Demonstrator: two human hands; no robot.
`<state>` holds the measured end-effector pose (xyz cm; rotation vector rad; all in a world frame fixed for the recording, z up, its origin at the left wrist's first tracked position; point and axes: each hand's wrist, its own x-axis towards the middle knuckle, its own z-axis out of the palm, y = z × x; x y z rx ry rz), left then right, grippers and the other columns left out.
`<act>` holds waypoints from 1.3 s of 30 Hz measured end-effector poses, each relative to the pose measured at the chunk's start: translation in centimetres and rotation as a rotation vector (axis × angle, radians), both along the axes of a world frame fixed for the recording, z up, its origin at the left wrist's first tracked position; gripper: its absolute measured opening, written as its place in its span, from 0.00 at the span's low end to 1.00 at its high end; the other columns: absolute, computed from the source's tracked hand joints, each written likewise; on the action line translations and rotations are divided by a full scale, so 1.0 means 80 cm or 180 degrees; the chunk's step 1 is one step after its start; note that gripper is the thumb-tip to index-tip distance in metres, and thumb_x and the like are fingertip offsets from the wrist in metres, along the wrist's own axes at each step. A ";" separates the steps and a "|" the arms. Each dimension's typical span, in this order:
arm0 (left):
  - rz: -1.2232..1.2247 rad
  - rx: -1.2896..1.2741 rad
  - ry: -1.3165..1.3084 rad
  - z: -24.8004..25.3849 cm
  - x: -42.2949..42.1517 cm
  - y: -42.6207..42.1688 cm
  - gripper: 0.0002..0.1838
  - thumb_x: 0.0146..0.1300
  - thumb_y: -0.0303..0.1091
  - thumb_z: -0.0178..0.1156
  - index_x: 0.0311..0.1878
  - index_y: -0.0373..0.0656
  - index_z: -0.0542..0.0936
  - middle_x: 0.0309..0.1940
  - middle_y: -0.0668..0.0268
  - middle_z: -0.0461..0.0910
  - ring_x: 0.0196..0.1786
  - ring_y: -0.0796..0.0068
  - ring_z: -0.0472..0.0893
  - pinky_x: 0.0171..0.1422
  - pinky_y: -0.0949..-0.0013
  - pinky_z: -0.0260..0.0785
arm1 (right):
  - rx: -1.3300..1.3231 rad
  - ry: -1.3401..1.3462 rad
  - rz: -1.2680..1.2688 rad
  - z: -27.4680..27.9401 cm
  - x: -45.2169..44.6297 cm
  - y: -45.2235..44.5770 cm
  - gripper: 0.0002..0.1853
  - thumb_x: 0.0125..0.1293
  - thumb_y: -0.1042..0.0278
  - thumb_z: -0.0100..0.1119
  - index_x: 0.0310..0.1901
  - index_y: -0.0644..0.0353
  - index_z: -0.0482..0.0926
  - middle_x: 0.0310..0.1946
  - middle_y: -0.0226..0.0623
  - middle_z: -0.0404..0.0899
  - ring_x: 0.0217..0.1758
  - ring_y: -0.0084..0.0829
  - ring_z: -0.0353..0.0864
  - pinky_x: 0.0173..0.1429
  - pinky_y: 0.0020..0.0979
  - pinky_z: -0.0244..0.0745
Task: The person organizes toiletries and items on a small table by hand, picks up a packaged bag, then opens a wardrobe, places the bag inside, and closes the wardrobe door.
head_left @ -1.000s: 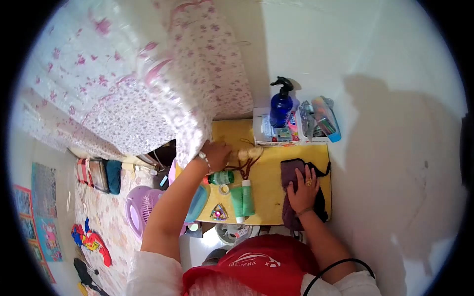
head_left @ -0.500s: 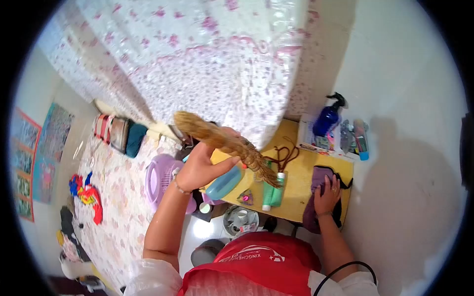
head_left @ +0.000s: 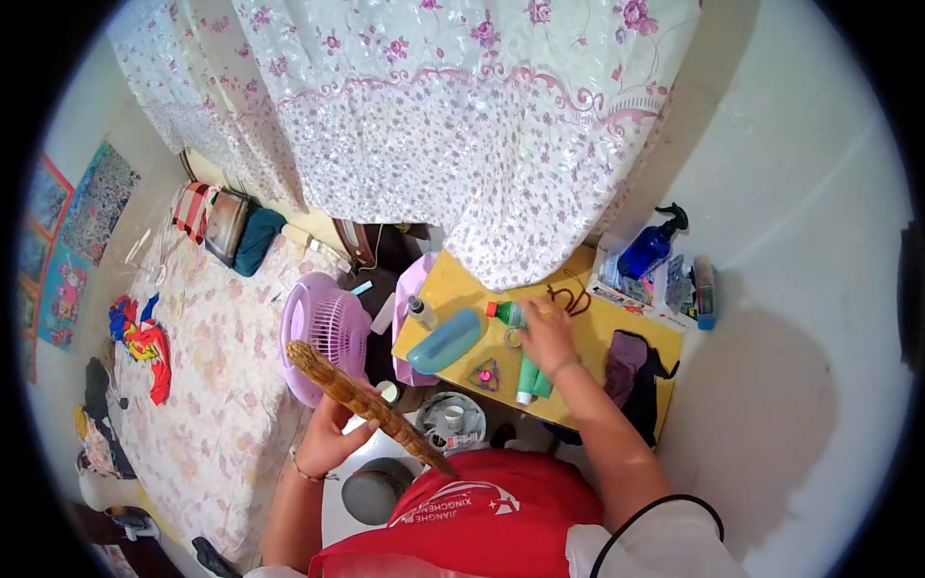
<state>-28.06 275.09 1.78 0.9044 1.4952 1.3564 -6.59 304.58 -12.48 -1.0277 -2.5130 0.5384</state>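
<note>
Plainly, the golden-brown rod (head_left: 378,411) looks long, knobbly and tapered.

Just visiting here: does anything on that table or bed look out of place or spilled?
Somewhat untidy, yes. The green bottle lies on its side by the right hand, though bottles usually stand. The flowered curtain overlaps the yellow table; bright cloth lies crumpled on the bed. No spill shows.

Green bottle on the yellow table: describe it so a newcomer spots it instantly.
Start at the yellow table. On it, beside the right hand, a small green bottle lies on its side. Unlike the nearby green tubes, it has a red cap.
</note>
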 end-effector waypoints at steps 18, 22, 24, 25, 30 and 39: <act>-0.0099 0.0104 -0.0253 -0.031 0.009 0.003 0.26 0.57 0.22 0.64 0.58 0.41 0.67 0.52 0.66 0.72 0.56 0.73 0.73 0.63 0.64 0.66 | -0.3899 0.3843 0.0424 0.125 0.132 -0.012 0.27 0.68 0.79 0.52 0.68 0.57 0.61 0.58 0.34 0.70 0.61 0.32 0.72 0.66 0.41 0.68; -0.0444 0.0181 -0.0167 -0.026 0.018 0.031 0.26 0.56 0.23 0.65 0.58 0.41 0.68 0.52 0.65 0.72 0.56 0.72 0.73 0.63 0.64 0.66 | -0.3229 0.3571 -0.0501 0.144 0.171 -0.009 0.24 0.68 0.76 0.55 0.65 0.57 0.64 0.54 0.32 0.72 0.58 0.30 0.74 0.60 0.38 0.74; -0.0512 0.0132 -0.0150 -0.024 0.022 0.037 0.26 0.56 0.23 0.65 0.58 0.40 0.68 0.52 0.65 0.72 0.56 0.71 0.74 0.62 0.64 0.66 | -0.2398 0.3707 -0.1082 0.151 0.201 0.004 0.22 0.68 0.75 0.56 0.62 0.61 0.66 0.51 0.35 0.73 0.54 0.28 0.76 0.57 0.33 0.75; -0.0502 0.0090 -0.0233 -0.022 0.025 0.039 0.26 0.56 0.23 0.65 0.57 0.39 0.68 0.52 0.65 0.72 0.56 0.71 0.74 0.63 0.64 0.66 | -0.2268 0.4023 -0.1240 0.151 0.220 0.018 0.22 0.67 0.72 0.58 0.61 0.62 0.67 0.50 0.36 0.74 0.54 0.27 0.75 0.57 0.32 0.74; -0.0610 0.0018 -0.0059 -0.028 0.029 0.044 0.26 0.56 0.22 0.65 0.57 0.39 0.68 0.52 0.64 0.72 0.56 0.71 0.73 0.63 0.64 0.66 | 0.0038 0.3092 -0.2594 0.140 0.280 0.124 0.28 0.59 0.70 0.65 0.60 0.65 0.66 0.52 0.43 0.75 0.56 0.37 0.76 0.59 0.37 0.71; -0.0345 -0.0029 0.0127 -0.042 0.030 0.032 0.25 0.55 0.20 0.64 0.56 0.39 0.69 0.52 0.65 0.71 0.56 0.72 0.73 0.64 0.65 0.64 | 0.1074 0.1244 -0.3162 0.102 0.291 0.228 0.30 0.57 0.74 0.61 0.63 0.66 0.64 0.54 0.54 0.75 0.58 0.52 0.74 0.62 0.44 0.69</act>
